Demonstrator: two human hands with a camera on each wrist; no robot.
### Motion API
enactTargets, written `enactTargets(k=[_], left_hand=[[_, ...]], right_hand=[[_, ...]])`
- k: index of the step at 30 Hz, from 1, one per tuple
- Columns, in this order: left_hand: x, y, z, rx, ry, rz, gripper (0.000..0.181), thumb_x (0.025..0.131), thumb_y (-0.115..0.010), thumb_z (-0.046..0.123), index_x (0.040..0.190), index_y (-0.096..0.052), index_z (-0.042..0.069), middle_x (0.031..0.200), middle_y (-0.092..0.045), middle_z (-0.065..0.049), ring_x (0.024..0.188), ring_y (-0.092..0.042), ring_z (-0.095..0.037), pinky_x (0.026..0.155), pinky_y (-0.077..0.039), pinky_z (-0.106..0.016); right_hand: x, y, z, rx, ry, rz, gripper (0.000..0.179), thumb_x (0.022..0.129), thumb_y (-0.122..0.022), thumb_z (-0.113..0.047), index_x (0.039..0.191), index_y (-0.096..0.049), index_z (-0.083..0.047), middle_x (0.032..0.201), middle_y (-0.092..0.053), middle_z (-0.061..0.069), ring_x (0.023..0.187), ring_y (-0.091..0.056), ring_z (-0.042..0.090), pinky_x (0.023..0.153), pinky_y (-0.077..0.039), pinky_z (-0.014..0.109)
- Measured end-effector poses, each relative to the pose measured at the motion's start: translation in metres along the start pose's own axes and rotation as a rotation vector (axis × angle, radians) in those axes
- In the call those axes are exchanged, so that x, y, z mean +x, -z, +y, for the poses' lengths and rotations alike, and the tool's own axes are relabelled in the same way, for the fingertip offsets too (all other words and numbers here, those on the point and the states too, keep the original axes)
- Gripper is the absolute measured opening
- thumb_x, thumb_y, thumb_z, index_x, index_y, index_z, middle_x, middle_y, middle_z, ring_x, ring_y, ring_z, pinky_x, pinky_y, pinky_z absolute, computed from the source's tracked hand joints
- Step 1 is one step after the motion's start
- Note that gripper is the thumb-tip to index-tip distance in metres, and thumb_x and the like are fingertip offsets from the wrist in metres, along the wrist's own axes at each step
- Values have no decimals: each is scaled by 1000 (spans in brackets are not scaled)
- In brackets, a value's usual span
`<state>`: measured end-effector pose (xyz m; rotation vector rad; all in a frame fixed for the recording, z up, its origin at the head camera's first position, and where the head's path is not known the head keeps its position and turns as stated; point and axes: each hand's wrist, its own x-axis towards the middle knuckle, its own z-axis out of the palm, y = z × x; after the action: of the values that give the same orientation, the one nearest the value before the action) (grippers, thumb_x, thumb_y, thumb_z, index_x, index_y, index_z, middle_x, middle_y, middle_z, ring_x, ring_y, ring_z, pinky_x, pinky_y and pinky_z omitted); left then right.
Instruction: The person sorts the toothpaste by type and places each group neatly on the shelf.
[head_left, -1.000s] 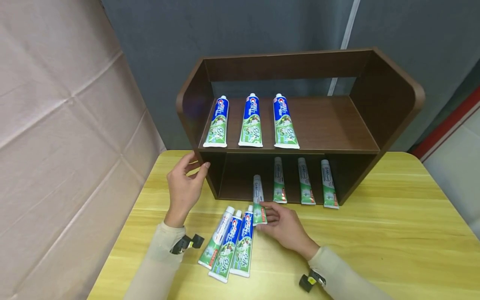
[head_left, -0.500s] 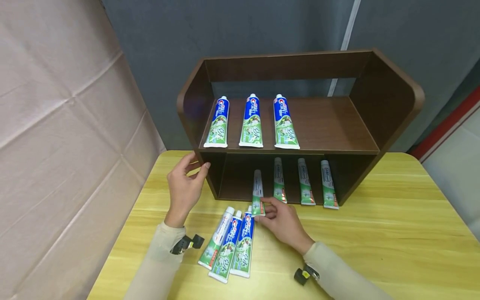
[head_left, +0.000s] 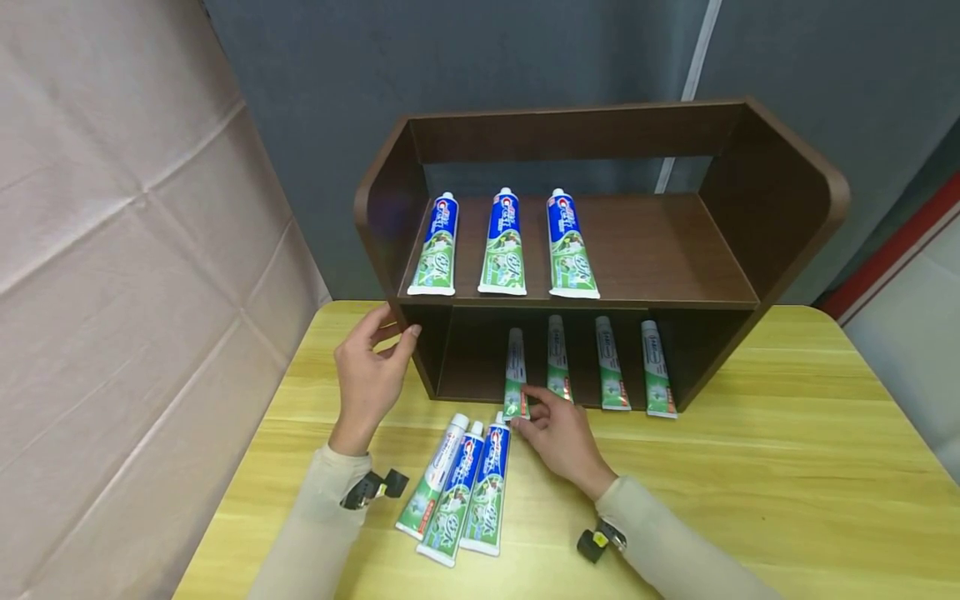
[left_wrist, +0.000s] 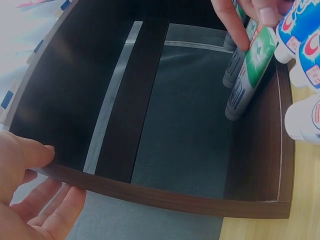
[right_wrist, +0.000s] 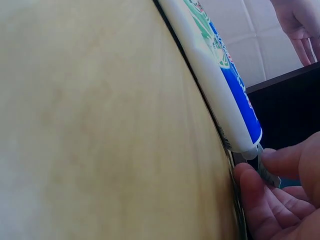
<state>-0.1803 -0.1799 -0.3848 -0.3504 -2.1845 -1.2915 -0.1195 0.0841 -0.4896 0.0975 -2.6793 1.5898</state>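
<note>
My right hand [head_left: 562, 437] pinches the green lower end of a grey-and-green toothpaste tube [head_left: 516, 367], which lies mostly inside the lower compartment of a dark brown shelf [head_left: 600, 302]. In the left wrist view that same tube [left_wrist: 252, 70] points cap first into the compartment. My left hand [head_left: 372, 367] grips the shelf's left side panel, thumb on the inner face and fingers [left_wrist: 65, 210] on the outer. Just left of my right hand, two blue-and-green Crest tubes [head_left: 486, 492] and a white-and-green tube [head_left: 433, 479] lie together on the table.
Three Crest tubes [head_left: 502, 242] lie in a row on the upper shelf. Three grey-and-green tubes [head_left: 613, 364] lie in the lower compartment, to the right of the held one. The table [head_left: 810, 467] is yellow wood, with a pale draped sheet [head_left: 150, 275] at left.
My right hand has moved forward and slid the grey-and-green toothpaste tube from the table's side deeper into the lower compartment. My left hand stays on the side panel.
</note>
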Motion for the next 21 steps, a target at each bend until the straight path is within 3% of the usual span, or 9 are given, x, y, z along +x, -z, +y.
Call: enactTargets(k=[8, 21], left_hand=[[-1, 0, -1, 7, 5, 2, 34, 94, -81, 16, 128, -75, 15, 121, -78, -6, 102, -80, -28, 78, -67, -44], [-1, -1, 0, -11, 9, 5, 34, 94, -81, 15, 128, -75, 14, 120, -78, -9, 101, -79, -29, 78, -67, -48]], right_hand=[[3, -3, 1, 69, -44, -20, 55, 94, -79, -9, 145, -60, -2, 81, -78, 3, 58, -72, 15, 54, -60, 26], [9, -6, 5, 137, -107, 0, 50, 96, -77, -10, 144, -62, -8, 73, -76, 5, 49, -69, 17, 47, -60, 31]])
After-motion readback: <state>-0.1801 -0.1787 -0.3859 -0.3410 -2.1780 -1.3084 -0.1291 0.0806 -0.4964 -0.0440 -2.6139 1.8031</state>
